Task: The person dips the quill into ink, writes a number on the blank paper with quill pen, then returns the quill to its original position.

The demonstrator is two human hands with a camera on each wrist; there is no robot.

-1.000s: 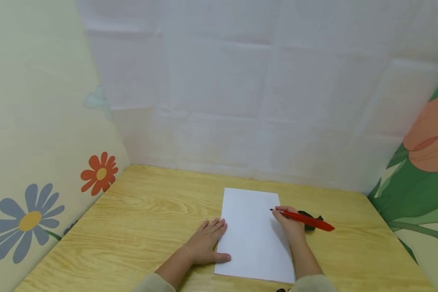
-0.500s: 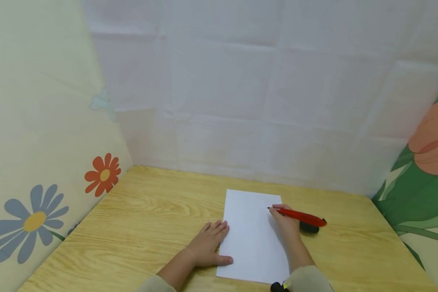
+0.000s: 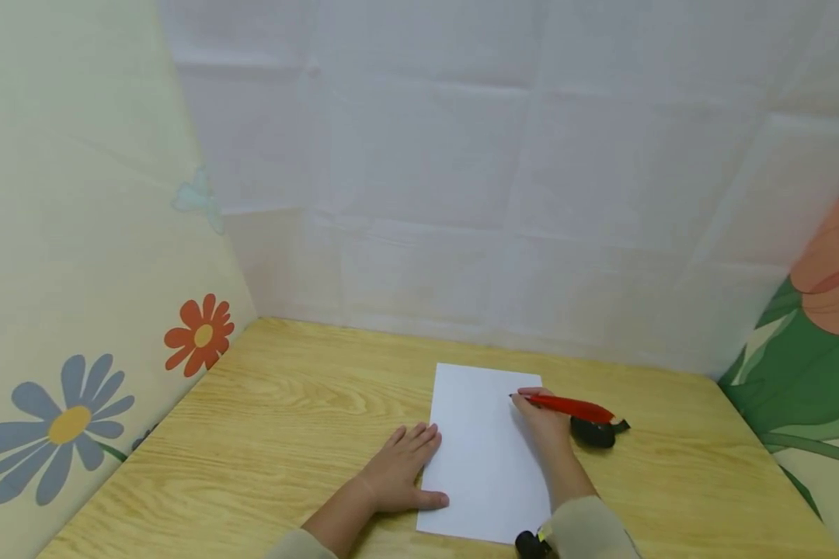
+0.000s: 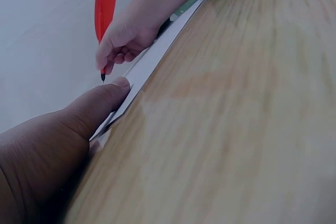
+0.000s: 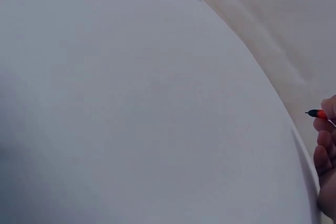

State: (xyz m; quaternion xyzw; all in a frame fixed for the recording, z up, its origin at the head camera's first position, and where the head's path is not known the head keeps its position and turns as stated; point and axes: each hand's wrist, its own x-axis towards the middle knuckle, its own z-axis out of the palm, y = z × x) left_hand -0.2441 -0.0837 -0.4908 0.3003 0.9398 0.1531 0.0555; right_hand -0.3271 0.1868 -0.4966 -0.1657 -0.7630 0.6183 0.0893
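I press my flat left hand (image 3: 400, 466) on the paper's (image 3: 485, 458) left edge so the sheet stays put mid-worktop (image 3: 266, 435), while my right hand (image 3: 547, 423) pinches the red pen (image 3: 566, 405), tip over its upper right.

The head view looked forward and down over the table (image 3: 266, 435) from above. The left wrist view sat low, skimming along the tabletop; the right wrist view hovered close above the paper (image 5: 136, 108), which all three shared.
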